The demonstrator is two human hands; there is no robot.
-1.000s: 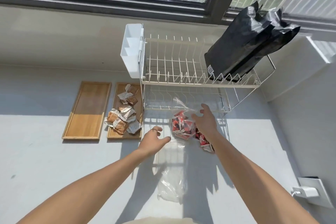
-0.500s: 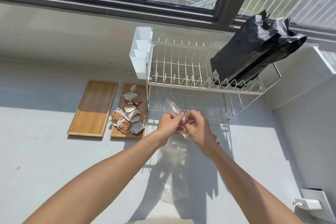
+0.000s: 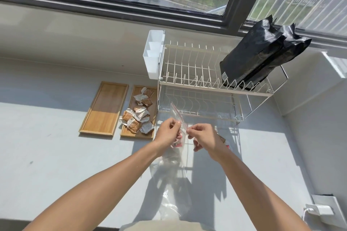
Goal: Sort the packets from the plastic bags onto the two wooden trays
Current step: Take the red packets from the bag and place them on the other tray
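Note:
My left hand (image 3: 167,135) and my right hand (image 3: 202,138) both pinch the top edge of a clear plastic bag (image 3: 178,116), held just above the table in front of the dish rack. Red packets (image 3: 178,144) show inside the bag below my fingers. More red packets (image 3: 224,141) lie on the table, partly hidden behind my right hand. Two wooden trays lie to the left: the left tray (image 3: 103,108) holds nothing, the right tray (image 3: 135,134) holds several brown and white packets (image 3: 136,118). A second clear bag (image 3: 171,202) lies flat near my body.
A two-tier white wire dish rack (image 3: 206,84) stands behind my hands, with a white cutlery holder (image 3: 153,56) on its left end and black bags (image 3: 259,56) on its top tier. A white wall charger (image 3: 319,210) sits at the lower right.
My left hand came in from the left and joined my right hand on the bag of red packets. Both hands lifted it off the table and now pull at its top edge.

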